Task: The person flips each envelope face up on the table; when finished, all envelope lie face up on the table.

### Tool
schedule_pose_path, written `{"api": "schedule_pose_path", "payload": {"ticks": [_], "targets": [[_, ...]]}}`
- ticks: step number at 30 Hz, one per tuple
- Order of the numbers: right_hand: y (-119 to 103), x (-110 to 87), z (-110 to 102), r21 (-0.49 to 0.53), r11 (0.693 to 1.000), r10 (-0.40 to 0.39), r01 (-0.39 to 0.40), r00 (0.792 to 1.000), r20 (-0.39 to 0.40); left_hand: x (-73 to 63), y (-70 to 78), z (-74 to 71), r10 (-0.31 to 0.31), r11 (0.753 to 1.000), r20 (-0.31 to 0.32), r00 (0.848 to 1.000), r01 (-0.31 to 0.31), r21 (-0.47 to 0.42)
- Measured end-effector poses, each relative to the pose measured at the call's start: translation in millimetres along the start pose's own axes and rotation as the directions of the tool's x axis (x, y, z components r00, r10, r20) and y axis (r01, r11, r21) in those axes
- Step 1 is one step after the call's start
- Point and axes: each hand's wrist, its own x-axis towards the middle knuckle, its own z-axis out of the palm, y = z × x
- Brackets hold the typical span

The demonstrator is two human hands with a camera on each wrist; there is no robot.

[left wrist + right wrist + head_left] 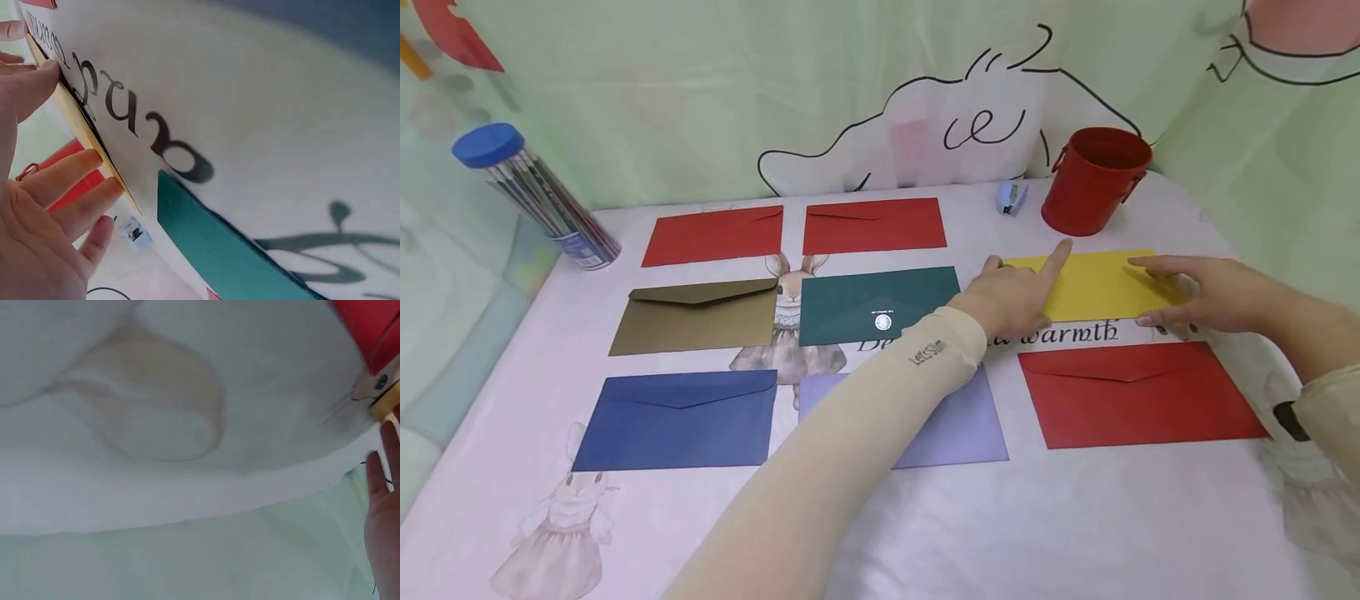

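A yellow envelope (1101, 286) lies at the right of the table between both hands. My left hand (1011, 296) reaches across to its left end, with the index finger extended over the top edge and the thumb near the lower edge. At the right end, my right hand (1232, 298) touches the envelope with fairly straight fingers, thumb spread toward its lower corner. In the left wrist view, the fingers of the left hand (47, 219) lie straight along the yellow envelope's edge. The right wrist view catches only part of the right hand (384, 506) beside a yellow corner.
Below lies a red envelope (1142, 400); green (850, 304) and purple (955, 429) ones sit left of it. Further left are brown (700, 321), blue (677, 425) and two red envelopes (715, 236). Behind stand a red bucket (1086, 187), stapler (1011, 198) and pencil jar (542, 196).
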Motion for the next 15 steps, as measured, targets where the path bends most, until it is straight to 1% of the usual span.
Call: {"api": "schedule_pose_path", "payload": {"ticks": [4, 7, 15], "targets": [[0.5, -3.6, 2.4, -0.013, 1.000, -0.012, 0.012, 1.000, -0.001, 0.0, -0.7, -0.4, 0.009, 0.999, 0.003, 1.000, -0.009, -0.054], [-1.3, -6.4, 4.7, -0.006, 1.000, -0.016, 0.016, 1.000, -0.010, -1.5, -3.4, -0.3, 0.034, 0.996, 0.002, 0.999, -0.033, -0.079], [-6.5, -13.9, 4.9, 0.017, 1.000, -0.017, 0.018, 0.999, -0.046, -3.8, -9.6, -1.4, 0.051, 0.987, -0.042, 0.998, -0.056, -0.148]]}}
